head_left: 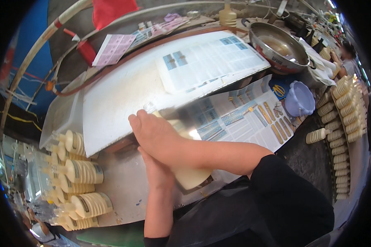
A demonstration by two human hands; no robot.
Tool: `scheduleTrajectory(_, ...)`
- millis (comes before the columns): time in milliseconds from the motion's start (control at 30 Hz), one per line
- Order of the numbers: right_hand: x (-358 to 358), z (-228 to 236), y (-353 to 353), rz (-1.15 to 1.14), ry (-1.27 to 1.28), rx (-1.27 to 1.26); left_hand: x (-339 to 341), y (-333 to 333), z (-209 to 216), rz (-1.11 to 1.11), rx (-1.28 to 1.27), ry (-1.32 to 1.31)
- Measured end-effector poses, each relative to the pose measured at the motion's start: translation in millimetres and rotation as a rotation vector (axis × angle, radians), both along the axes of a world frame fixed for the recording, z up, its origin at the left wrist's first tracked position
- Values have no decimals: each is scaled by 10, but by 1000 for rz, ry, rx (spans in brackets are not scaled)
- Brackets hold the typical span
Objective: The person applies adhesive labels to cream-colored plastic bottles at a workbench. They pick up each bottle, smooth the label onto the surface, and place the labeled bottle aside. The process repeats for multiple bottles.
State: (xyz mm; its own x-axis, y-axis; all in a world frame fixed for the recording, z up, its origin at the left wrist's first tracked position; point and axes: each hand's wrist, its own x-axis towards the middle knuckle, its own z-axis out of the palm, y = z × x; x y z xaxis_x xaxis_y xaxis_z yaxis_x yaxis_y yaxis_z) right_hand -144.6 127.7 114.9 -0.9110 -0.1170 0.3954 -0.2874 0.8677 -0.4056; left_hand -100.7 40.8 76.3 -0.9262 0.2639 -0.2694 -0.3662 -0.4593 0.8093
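A cream-coloured bottle (192,178) lies tilted between my two hands over the metal worktop, its clear neck pointing up and left and its base toward me. My right hand (154,131) is closed around it near the neck, and the right forearm crosses over the body. Just below, my left hand (157,166) presses against the bottle; its fingers are mostly hidden beneath the right hand and wrist. Beyond the bottle lies a printed sheet (235,119) bearing gold strip labels (279,131).
Several cream ribbed bottles (84,171) are stacked at the left. A white board (123,94) lies ahead with printed paper on it. To the right are a purple bucket (299,99), a metal pan (276,43), yellow-handled scissors (278,91) and rows of bottles (343,156).
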Motion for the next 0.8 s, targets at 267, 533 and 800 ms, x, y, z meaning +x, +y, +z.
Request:
scheduleTrajectory(267,210,-302,799,-138,26,-567,-183,-18,-241,-32,-203,38)
scheduleTrajectory(533,228,-429,1008,-182,101,-598,-142,-130,-375,18,-245,40)
scheduleTrajectory(800,202,-206,2360,-302,-119,-1090,302,-126,-233,33,-359,178)
